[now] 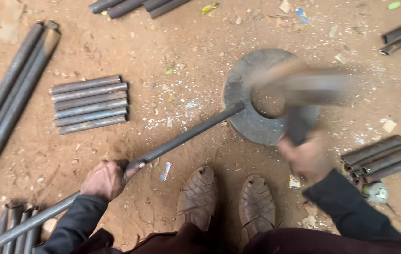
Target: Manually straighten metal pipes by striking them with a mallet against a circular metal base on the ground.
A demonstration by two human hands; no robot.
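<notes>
Left hand (105, 179) at 7 o'clock, fingers wrapped tight around a long metal rod (186, 135). The rod runs from the lower-left corner up toward 2 o'clock, and its far end rests on the left edge of a thick metal ring (238, 89) lying flat on the dirt floor (172, 47) just right of centre. Right hand (307, 156) at 4 o'clock, fist closed on the handle of a hammer (299, 94); the head is motion-blurred over the ring. Two sandalled feet (226, 200) at 6 o'clock. Row of short cut pipes (89, 104) at 9 o'clock, apart from the rod. Second bundle of short pipes (383, 157) at 3 o'clock, near the right hand. Long pipes (9, 94) along the left edge.
</notes>
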